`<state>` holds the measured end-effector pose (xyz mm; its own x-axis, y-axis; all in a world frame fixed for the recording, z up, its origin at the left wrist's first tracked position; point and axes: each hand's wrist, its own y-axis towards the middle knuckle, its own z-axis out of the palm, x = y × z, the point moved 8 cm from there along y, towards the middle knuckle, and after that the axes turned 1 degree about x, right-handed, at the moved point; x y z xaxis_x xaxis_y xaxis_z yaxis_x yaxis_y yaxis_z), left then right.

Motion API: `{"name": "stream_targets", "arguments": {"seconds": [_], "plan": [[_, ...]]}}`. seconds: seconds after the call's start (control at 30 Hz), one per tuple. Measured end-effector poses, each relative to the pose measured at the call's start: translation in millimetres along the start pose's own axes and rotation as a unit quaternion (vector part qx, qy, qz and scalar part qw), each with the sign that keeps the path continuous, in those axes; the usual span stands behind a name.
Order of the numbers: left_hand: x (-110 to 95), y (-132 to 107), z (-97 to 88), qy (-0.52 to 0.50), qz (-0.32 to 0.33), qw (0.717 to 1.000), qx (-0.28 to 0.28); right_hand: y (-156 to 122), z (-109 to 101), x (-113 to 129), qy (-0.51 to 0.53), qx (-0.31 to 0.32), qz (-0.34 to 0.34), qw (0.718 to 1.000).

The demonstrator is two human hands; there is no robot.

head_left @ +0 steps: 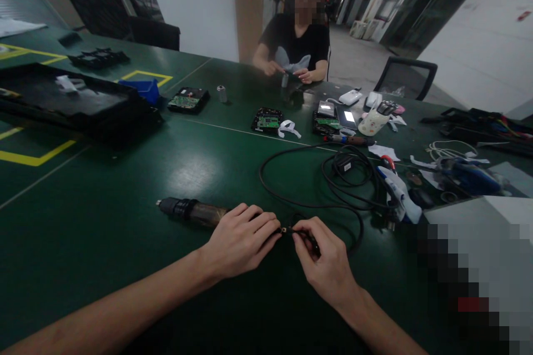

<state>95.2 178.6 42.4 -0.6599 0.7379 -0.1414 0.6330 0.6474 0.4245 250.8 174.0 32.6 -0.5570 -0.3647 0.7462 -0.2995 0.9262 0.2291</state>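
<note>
Long green table (125, 188), black office chair (410, 77) behind, white wall (195, 0), dim corridor (375, 5) beyond.

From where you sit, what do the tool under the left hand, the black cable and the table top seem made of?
Tool: likely plastic, dark with a translucent brownish barrel that glints. Cable: probably rubber or vinyl sheath, matt black, bending in loose loops. Table top: smooth green coating, semi-gloss; it reflects a light patch.
</note>
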Motion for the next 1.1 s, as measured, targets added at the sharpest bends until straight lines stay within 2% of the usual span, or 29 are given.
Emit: {"name": "stream_targets", "arguments": {"seconds": [0.2, 0.37, 0.63, 0.8, 0.93, 1.1], "plan": [[-2.1, 0.9, -0.9, 0.019, 0.019, 1.0, -0.006, 1.3, 3.6, 0.4, -0.014, 0.016, -0.025, 0.999], [-3.6, -0.3, -0.3, -0.02, 0.036, 0.999, 0.001, 1.8, 6.1, -1.2, -0.018, 0.021, -0.03, 0.999], [-1.9, -0.5, 1.8, 0.0, 0.02, 1.0, -0.008, 1.5, 7.6, -1.2, -0.016, 0.022, -0.03, 0.999], [-10.9, -3.4, -4.5, -0.031, 0.046, 0.998, -0.038, 1.6, 7.5, -1.0, -0.015, 0.021, -0.034, 0.999], [-15.3, -7.4, 1.4, -0.025, 0.071, 0.997, -0.02, 1.1, 7.9, -1.8, -0.013, 0.02, -0.034, 0.999], [-11.5, -4.9, 4.1, -0.008, 0.053, 0.999, -0.011, 1.3, 8.3, -2.0, -0.014, 0.025, -0.027, 0.999]]}}
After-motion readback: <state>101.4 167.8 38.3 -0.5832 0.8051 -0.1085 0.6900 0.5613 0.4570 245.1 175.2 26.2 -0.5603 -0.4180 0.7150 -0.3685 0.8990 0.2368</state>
